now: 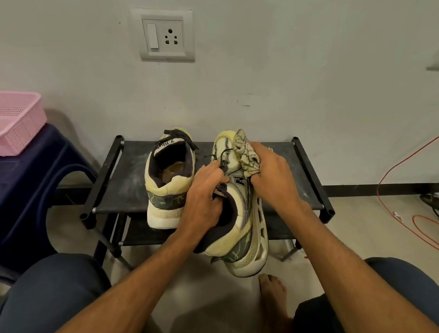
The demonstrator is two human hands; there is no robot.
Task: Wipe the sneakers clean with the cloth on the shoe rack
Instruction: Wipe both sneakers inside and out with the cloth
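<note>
One sneaker held tilted over the shoe rack, cloth against its side.

The left hand (pixel 205 194) has its grip curled tight around the laces and tongue at the mouth of the sneaker (pixel 242 217). The right hand (pixel 270 177) has its grip bunched around a crumpled, patterned cloth (pixel 246 153), pressing it against the sneaker's side near the toe. This sneaker lies tipped on its side, sole facing right, toe toward the back edge of the shoe rack (pixel 123 186) and heel hanging out past the front edge. The second sneaker (pixel 169 182) stands upright on the rack's top shelf left of centre, heel at the front edge, just beside the left hand. A pink basket (pixel 2 120) sits on a blue stool (pixel 27 190) beyond the rack's left edge.
</note>
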